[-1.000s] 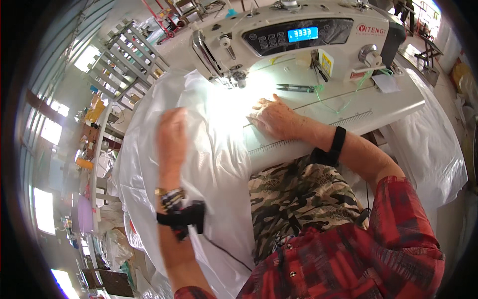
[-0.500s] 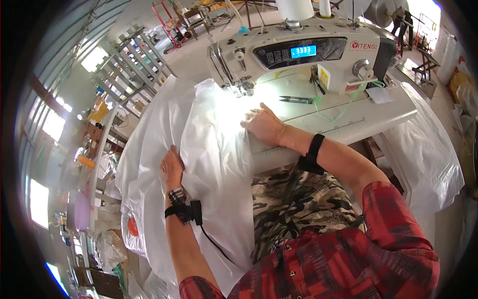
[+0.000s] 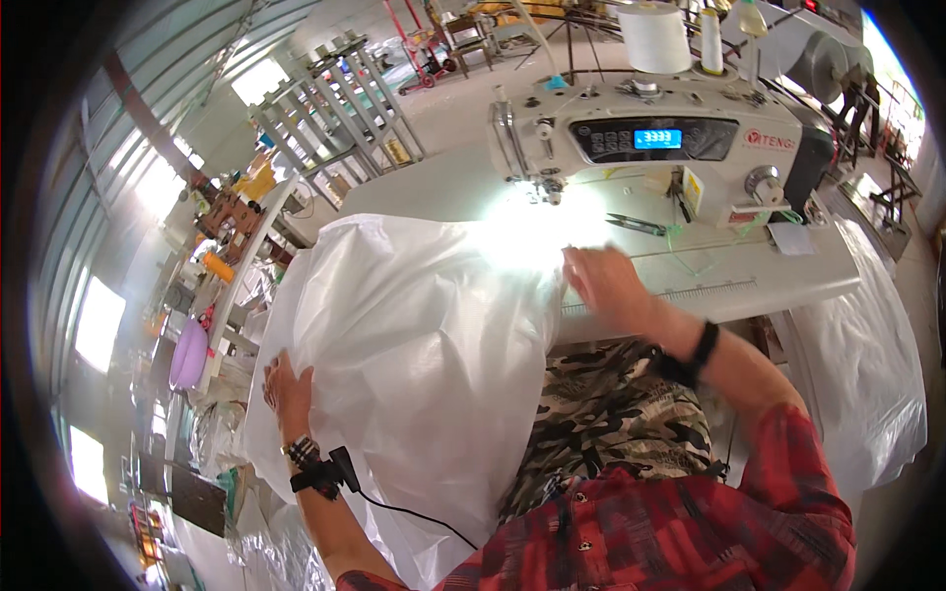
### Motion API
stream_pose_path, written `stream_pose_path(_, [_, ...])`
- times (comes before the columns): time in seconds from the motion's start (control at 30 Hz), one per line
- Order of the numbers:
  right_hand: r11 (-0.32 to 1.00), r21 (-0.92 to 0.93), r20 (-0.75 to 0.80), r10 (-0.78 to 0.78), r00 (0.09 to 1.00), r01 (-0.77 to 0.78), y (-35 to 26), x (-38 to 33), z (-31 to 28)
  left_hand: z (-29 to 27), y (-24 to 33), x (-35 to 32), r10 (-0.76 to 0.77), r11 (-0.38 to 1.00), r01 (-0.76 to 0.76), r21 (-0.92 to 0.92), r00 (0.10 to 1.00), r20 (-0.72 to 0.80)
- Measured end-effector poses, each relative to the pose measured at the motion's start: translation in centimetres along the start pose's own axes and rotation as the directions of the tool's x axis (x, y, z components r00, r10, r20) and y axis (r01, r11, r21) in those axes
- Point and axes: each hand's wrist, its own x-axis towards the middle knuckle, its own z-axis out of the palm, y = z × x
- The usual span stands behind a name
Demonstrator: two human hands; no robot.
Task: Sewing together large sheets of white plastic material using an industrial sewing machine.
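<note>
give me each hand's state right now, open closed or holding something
Left hand: open, laid on the white sheet.
Right hand: curled and blurred near the sheet's right edge; cannot tell whether it grips anything.

Sheet [image 3: 404, 325] left of snips [image 3: 638, 226], machine [image 3: 641, 163] behind

Grey metal rack [image 3: 367, 110] left of red trolley [image 3: 422, 41]; purple oval thing [image 3: 188, 355], perhaps basin.

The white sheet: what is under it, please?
The table top shows beyond the white sheet and seemingly continues underneath; camouflage trousers show at its right edge. Anything else below is covered.
</note>
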Motion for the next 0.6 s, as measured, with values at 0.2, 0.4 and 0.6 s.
stream_pose_path(0.2, [0.838, 0.406, 0.622, 0.037, 0.782, -0.363, -7.7, -8.4, 3.1, -8.8, 10.2, -6.8, 0.356, 0.381, -0.150, -0.912, 0.934, -0.005])
stream_pose_path(0.4, [0.183, 0.794, 0.592, -0.012, 0.806, -0.580, -12.8, -6.9, 9.7, -12.3, 20.5, -18.5, 0.909, 0.104, -0.207, -0.973, 0.416, 0.008])
stream_pose_path(0.6, [-0.336, 0.741, 0.640, 0.096, 0.762, -0.581, -20.3, 0.8, 6.9, -4.8, 18.8, -24.1, 0.713, 0.295, 0.175, -0.939, 0.614, 0.339])
